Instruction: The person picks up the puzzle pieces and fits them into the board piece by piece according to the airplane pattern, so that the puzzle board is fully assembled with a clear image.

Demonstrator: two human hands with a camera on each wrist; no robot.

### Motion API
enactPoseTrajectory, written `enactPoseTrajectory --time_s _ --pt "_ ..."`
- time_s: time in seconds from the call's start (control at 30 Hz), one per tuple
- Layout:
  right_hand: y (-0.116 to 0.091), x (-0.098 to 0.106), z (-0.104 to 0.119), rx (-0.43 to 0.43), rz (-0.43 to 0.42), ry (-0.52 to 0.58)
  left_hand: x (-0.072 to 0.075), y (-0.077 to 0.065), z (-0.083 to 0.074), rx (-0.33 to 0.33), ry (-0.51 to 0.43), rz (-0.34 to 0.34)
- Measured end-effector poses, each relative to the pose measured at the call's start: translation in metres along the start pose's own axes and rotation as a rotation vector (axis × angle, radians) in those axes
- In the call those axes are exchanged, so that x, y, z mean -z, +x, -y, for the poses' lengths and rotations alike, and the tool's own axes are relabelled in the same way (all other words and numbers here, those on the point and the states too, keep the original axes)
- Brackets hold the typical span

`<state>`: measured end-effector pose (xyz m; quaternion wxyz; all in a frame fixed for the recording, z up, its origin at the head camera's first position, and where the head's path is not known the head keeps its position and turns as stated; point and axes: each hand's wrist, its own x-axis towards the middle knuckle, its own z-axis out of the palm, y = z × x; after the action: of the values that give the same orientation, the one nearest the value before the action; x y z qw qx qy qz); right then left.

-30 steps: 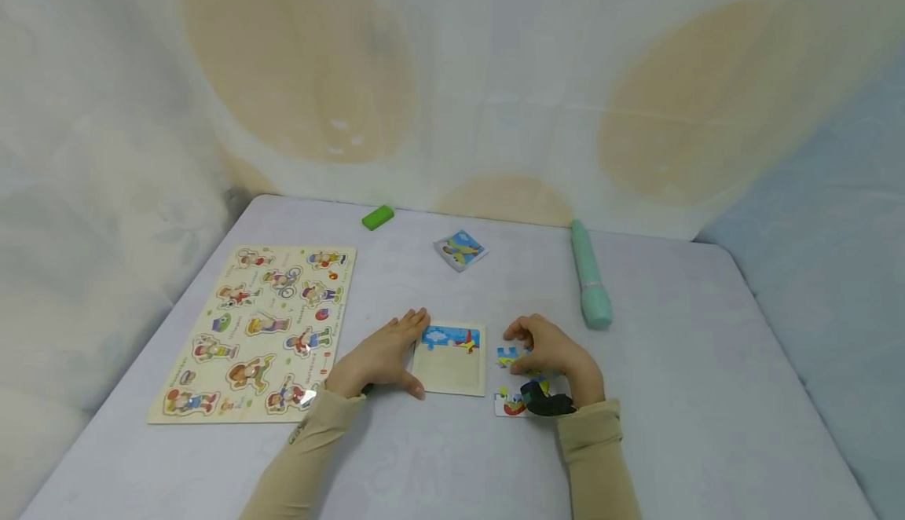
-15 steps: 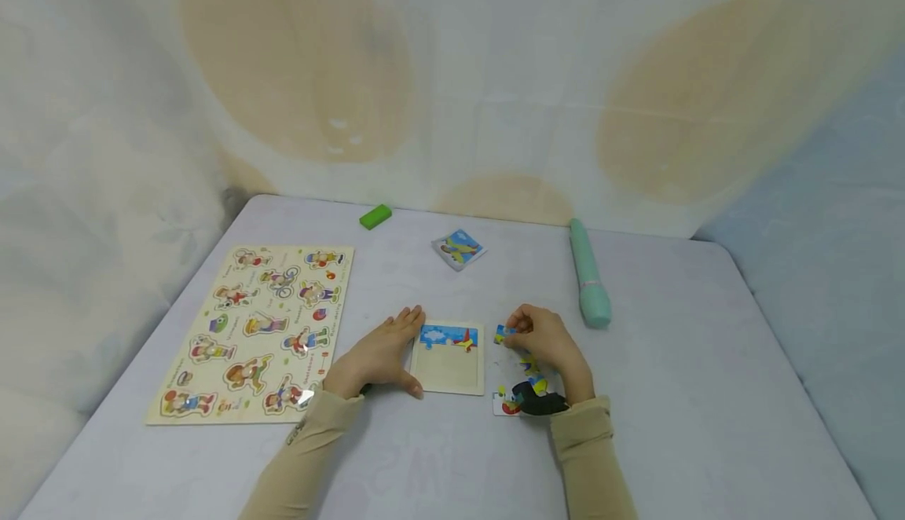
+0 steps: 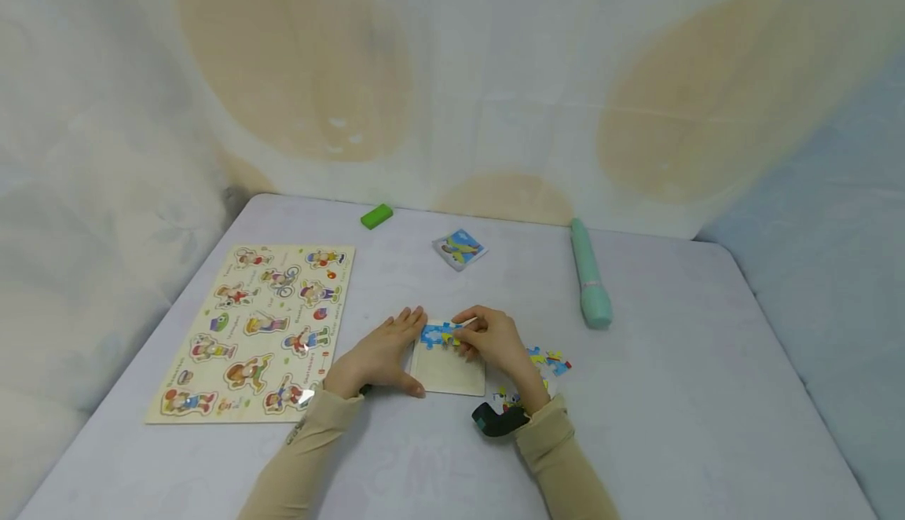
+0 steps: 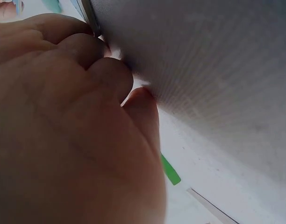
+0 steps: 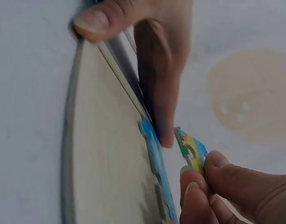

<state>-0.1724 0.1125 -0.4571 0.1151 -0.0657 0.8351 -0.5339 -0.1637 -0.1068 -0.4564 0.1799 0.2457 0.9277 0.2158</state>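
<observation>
While touching the wooden tray [image 3: 452, 371] with outstretched left hand [image 3: 382, 351], pinching a puzzle piece [image 5: 198, 148] in right hand [image 3: 493, 341]. Held near blue pieces [image 3: 430, 336].

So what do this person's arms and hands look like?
Both sleeves are tan with broad cuffs. The left hand and right hand are ungloved. Behind the right one sits a black wrist device with a teal patch; behind the left, only a dark sliver shows.

A person's left grip [image 3: 382, 353] lies with fingers [image 3: 410, 321] extended, thumb [image 3: 410, 385] apart; the right grip [image 3: 496, 343] pinches between thumb [image 5: 218, 161] and fingertips [image 5: 194, 178], both sleeved forearms [image 3: 566, 461] angled forward.
</observation>
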Motion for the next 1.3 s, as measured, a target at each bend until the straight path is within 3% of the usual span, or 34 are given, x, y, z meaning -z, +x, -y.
enactPoseTrajectory --time_s 0.17,0.3,0.57,0.8,1.03,1.17,1.3 --pt "-0.002 -0.02 0.004 0.026 0.066 -0.057 -0.001 0.0 0.0 -0.002 0.006 -0.001" --pt "-0.004 -0.029 0.003 0.035 0.062 -0.095 0.0 -0.001 -0.001 -0.007 0.01 0.0" --pt "-0.007 -0.046 0.003 0.109 -0.072 -0.22 0.001 -0.001 0.001 -0.022 0.031 -0.002" --pt "-0.008 -0.053 0.009 0.065 -0.161 -0.303 0.002 0.0 0.002 -0.013 0.044 -0.008" --pt "-0.006 -0.057 0.007 0.072 -0.196 -0.391 0.004 -0.001 0.003 -0.015 0.038 -0.011" --pt "-0.005 -0.055 0.006 0.087 -0.173 -0.388 0.002 -0.001 0.004 -0.013 0.025 -0.017" --pt "-0.006 -0.042 0.004 0.088 -0.047 -0.243 -0.004 0.001 0.005 -0.015 -0.005 -0.017"
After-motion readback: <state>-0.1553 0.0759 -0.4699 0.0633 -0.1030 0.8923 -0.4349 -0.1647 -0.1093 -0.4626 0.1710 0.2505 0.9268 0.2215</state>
